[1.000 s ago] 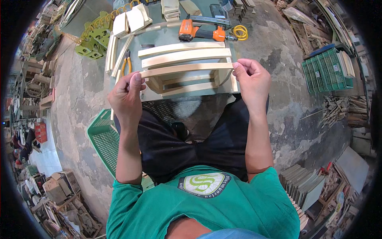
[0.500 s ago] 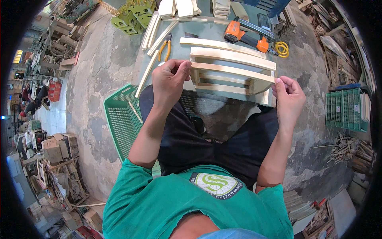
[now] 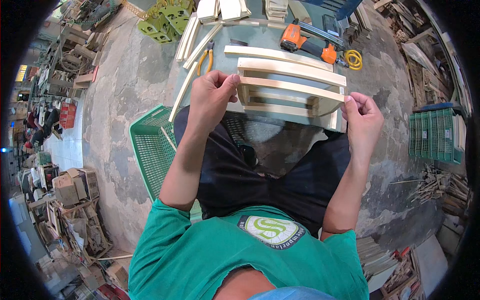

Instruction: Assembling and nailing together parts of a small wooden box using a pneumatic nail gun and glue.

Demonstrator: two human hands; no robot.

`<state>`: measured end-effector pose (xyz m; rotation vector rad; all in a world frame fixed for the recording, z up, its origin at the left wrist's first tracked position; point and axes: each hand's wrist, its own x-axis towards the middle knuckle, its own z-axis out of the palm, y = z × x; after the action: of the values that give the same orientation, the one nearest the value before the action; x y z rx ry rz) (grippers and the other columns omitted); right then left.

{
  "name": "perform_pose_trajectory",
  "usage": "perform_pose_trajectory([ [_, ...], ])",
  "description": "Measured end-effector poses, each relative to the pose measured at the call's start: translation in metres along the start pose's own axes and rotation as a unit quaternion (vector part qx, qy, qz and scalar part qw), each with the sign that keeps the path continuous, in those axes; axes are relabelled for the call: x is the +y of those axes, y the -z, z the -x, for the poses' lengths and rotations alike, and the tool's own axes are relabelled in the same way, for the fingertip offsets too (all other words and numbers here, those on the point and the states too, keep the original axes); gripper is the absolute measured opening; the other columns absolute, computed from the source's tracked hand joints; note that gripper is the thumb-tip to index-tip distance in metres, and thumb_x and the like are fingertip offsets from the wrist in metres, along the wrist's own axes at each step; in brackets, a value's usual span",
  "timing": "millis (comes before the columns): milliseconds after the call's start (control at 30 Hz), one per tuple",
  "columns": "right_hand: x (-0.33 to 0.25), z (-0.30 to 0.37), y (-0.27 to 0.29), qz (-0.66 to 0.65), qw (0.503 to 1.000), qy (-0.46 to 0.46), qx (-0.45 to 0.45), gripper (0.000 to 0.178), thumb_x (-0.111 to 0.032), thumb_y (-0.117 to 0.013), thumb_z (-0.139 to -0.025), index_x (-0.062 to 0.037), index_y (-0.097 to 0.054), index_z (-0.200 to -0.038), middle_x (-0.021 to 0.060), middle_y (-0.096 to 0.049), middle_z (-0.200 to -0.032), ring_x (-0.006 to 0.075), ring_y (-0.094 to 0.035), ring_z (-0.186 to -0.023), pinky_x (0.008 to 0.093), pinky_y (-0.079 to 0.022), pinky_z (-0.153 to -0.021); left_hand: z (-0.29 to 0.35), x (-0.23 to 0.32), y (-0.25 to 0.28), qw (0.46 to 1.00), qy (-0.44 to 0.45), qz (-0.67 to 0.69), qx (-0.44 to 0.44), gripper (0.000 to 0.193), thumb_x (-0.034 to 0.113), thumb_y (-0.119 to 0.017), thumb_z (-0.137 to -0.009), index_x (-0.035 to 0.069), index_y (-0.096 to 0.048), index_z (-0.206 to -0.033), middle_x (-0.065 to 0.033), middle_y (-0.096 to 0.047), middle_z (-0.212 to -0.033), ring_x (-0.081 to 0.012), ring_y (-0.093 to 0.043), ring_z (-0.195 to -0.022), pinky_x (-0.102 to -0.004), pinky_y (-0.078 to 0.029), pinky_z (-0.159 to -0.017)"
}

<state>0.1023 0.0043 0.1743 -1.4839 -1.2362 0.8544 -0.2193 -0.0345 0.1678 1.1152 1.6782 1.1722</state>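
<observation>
A wooden slat spans the top of a small pale wooden frame at the near edge of the work table. My left hand pinches the slat's left end between thumb and fingers. At the other end, my right hand grips the slat the same way. The slat lies along the near side of the frame, apart from the wider top slat behind it. Lower slats show through the gap beneath. An orange nail gun rests beyond the frame, and pliers with yellow handles lie to its left.
Loose wooden strips lie on the table's left side, one jutting over its edge. A green plastic basket stands by my left leg. Stacked wood pieces sit at the table's far side. A yellow coiled hose is at the far right.
Both hands keep their hold on the slat's ends. The frame and table things appear shifted very slightly left and up in the view; otherwise the arrangement is the same.
</observation>
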Motion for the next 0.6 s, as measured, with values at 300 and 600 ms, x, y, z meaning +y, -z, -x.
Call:
perform_pose_trajectory([
  [300, 0.007, -0.01, 0.007, 0.05, 0.997, 0.033, -0.038, 0.014, -0.01, -0.073, -0.097, 0.0021, -0.074, -0.103, 0.0017, -0.072, -0.081, 0.0066, -0.063, -0.072, 0.0238, -0.05, -0.067, -0.006, -0.001, 0.001, 0.993, 0.028, 0.105, -0.044, 0.03, 0.026, -0.073, -0.103, -0.004, -0.067, -0.097, -0.0053, -0.067, -0.081, -0.0122, -0.065, -0.07, -0.0269, -0.059, -0.068],
  [600, -0.002, 0.004, 0.019, 0.131, 0.956, 0.24, -0.102, 0.014, -0.003, -0.075, -0.094, 0.0005, -0.073, -0.108, 0.0116, -0.077, -0.103, 0.0204, -0.074, -0.093, 0.0329, -0.059, -0.083, 0.001, -0.007, 0.005, 0.949, -0.295, -0.11, 0.003, 0.017, 0.005, -0.077, -0.095, -0.003, -0.069, -0.108, -0.0116, -0.072, -0.099, -0.0196, -0.075, -0.087, -0.0326, -0.061, -0.078],
])
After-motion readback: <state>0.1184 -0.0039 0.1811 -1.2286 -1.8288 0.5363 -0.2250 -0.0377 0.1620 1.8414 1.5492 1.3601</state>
